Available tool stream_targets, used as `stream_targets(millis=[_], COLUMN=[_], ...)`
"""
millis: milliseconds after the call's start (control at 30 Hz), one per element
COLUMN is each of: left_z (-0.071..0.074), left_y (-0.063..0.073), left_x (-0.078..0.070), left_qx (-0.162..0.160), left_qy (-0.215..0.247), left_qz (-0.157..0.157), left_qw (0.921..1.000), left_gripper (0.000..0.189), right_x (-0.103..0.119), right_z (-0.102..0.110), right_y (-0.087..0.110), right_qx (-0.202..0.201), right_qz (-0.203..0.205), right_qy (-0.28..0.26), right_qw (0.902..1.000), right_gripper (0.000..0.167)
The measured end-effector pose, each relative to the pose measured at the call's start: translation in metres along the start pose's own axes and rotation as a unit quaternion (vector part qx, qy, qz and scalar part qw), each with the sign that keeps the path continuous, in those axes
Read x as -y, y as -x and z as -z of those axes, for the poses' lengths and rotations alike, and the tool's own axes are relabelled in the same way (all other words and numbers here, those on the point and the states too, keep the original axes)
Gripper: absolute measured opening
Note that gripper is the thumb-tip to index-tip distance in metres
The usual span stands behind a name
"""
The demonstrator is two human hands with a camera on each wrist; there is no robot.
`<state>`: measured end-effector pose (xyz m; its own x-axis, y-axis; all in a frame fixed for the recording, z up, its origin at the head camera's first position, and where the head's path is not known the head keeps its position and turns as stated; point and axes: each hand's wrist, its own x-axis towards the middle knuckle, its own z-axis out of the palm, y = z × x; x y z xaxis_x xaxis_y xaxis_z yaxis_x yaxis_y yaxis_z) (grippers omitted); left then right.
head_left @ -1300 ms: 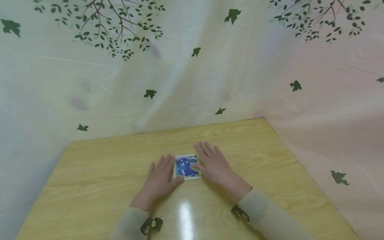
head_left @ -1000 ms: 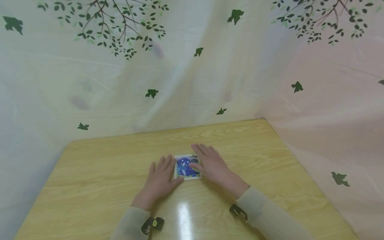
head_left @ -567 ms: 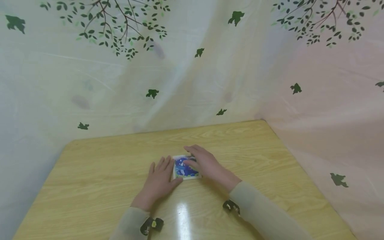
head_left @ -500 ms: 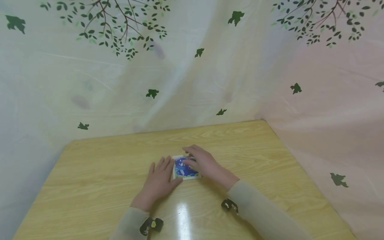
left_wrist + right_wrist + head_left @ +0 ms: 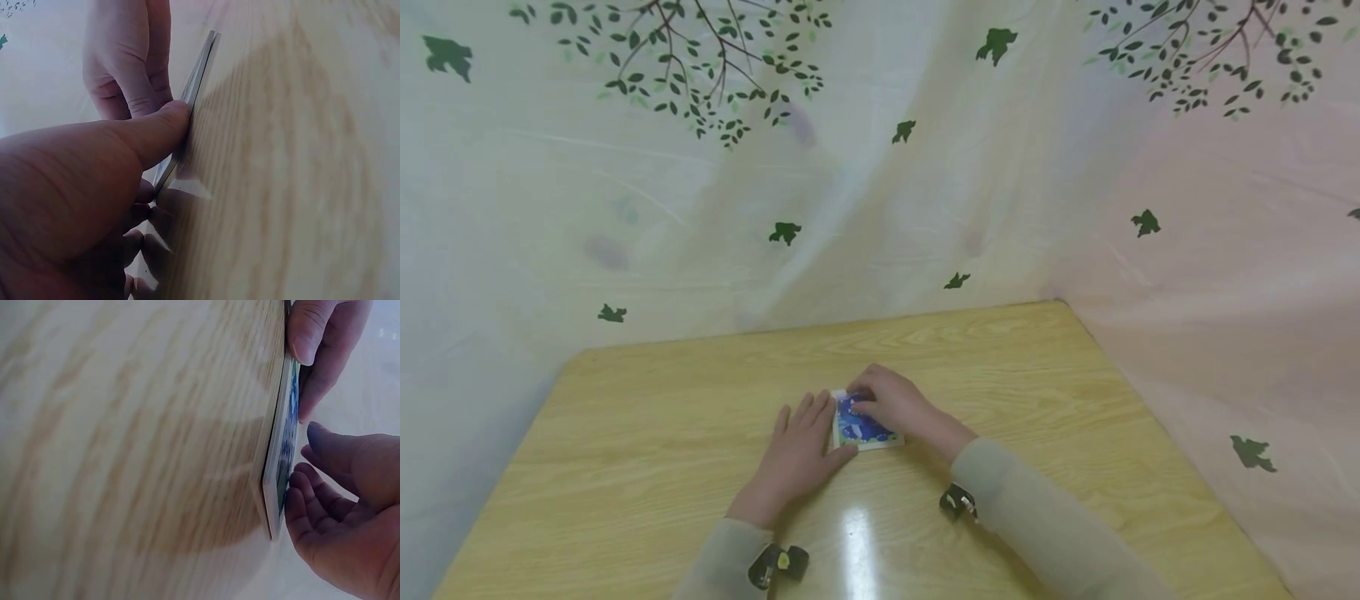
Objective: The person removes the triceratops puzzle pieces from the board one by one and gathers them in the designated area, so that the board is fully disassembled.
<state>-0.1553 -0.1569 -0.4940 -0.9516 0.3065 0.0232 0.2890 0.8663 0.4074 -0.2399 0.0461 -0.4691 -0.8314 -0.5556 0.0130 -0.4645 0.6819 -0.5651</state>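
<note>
A flat square picture board (image 5: 867,431) with a white border and a blue dinosaur lies on the table. My left hand (image 5: 797,462) rests along its left side, fingers straight, with the thumb at the near corner. In the left wrist view that thumb (image 5: 165,125) presses against the board's thin edge (image 5: 201,72). My right hand (image 5: 897,404) is over the board's far right part, hiding some of the picture. In the right wrist view its fingers (image 5: 300,506) bend loosely, tips close to the printed face, with the thumb a little apart and nothing visible between them.
The light wood table (image 5: 662,433) reaches back to a pale curtain (image 5: 850,183) printed with leaves and branches. Dark camera straps (image 5: 778,562) sit at both wrists. Glare (image 5: 860,550) shines on the table in front of the board.
My right hand has slid leftward over the board, and its straight fingers have bent downward, covering more of the picture's upper right. The left hand has stayed in place.
</note>
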Motion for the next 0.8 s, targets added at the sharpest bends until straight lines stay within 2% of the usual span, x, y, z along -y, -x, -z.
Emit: stream_targets(millis=[367,567,667,800], left_z=[-0.001,0.000,0.000,0.001], left_y=[-0.001,-0.002,-0.003,-0.003], left_x=[0.000,0.000,0.001,0.001], left_qx=[0.009,0.011,0.011,0.009], left_qy=[-0.006,-0.004,-0.004,0.002], left_qz=[0.005,0.006,0.005,0.005], left_qw=[0.9999,0.9999,0.9999,0.9999], left_gripper=[0.089,0.089,0.089,0.089], right_x=[-0.006,-0.003,0.002,0.007], right_z=[-0.004,-0.003,-0.001,-0.001], right_y=[-0.002,-0.004,-0.006,-0.011], right_qx=[0.025,0.026,0.023,0.017], right_qz=[-0.001,0.003,-0.008,-0.043], right_qy=[0.003,0.011,0.016,0.007], right_qw=[0.9997,0.9996,0.9996,0.9989], right_gripper=[0.034,0.033,0.032,0.032])
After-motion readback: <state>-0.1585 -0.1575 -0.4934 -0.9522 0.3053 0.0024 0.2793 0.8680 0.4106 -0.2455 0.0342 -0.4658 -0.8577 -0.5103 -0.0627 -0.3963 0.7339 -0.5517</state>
